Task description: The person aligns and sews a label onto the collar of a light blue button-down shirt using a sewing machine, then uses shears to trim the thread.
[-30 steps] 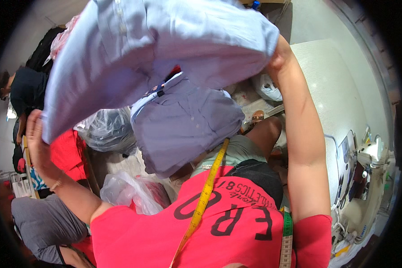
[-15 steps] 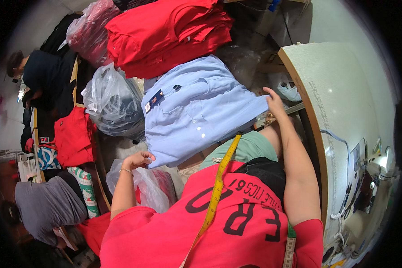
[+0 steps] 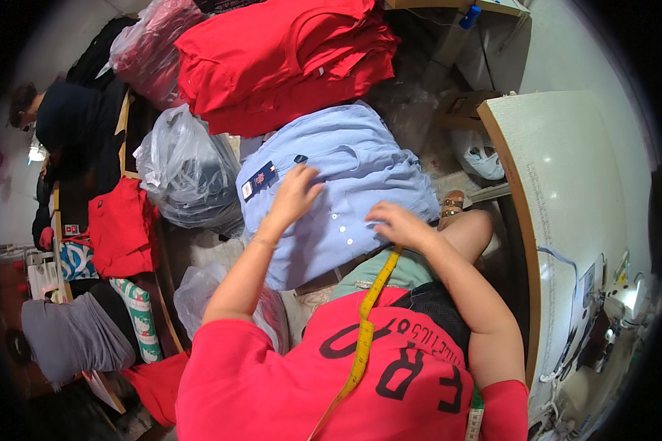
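Note:
A light blue buttoned shirt (image 3: 346, 191) lies spread in front of me, on what looks like a pile of the same cloth. A dark blue and white hang tag (image 3: 258, 181) rests near its left edge, and several pale buttons show lower down. My left hand (image 3: 294, 195) is over the shirt just right of the tag, fingers stretched and apart. Nearer the shirt's right side is my right hand (image 3: 401, 224), its fingers loosely bent and holding nothing. A yellow tape measure (image 3: 364, 342) hangs down my red shirt.
Folded red garments (image 3: 279, 66) are stacked beyond the blue shirt. A grey-filled plastic bag (image 3: 185, 165) stands at its left. On the right is a pale table (image 3: 555, 169) with a sewing machine (image 3: 629, 298). People (image 3: 73, 121) sit at the far left.
Both hands let go of the shirt's near edge and right side and moved inward over it. The shirt's stretched right part now lies down, more rumpled.

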`<state>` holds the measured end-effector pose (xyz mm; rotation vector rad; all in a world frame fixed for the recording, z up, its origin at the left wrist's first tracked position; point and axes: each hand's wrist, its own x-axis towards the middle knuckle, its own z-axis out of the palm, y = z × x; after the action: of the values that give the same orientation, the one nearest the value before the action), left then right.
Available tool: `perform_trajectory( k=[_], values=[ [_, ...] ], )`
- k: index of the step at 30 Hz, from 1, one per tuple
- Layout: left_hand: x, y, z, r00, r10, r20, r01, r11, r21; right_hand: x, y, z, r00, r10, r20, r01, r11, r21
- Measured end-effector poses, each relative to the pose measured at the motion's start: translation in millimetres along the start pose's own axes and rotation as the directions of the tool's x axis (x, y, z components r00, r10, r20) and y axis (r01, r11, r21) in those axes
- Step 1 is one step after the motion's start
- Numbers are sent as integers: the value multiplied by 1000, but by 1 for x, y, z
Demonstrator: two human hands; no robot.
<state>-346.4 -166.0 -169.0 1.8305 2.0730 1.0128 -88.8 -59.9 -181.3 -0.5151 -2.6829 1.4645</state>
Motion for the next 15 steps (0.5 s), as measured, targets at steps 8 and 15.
perform_trajectory(
  k=[8,15],
  values=[
    [111,-14,84,995,3,97,-29,964,264,-9,6,7,963,244,117,-242,970,-28],
    [172,-13,79,973,113,-200,-114,993,7,-8,5,5,951,286,120,-285,958,-27]
  ],
)
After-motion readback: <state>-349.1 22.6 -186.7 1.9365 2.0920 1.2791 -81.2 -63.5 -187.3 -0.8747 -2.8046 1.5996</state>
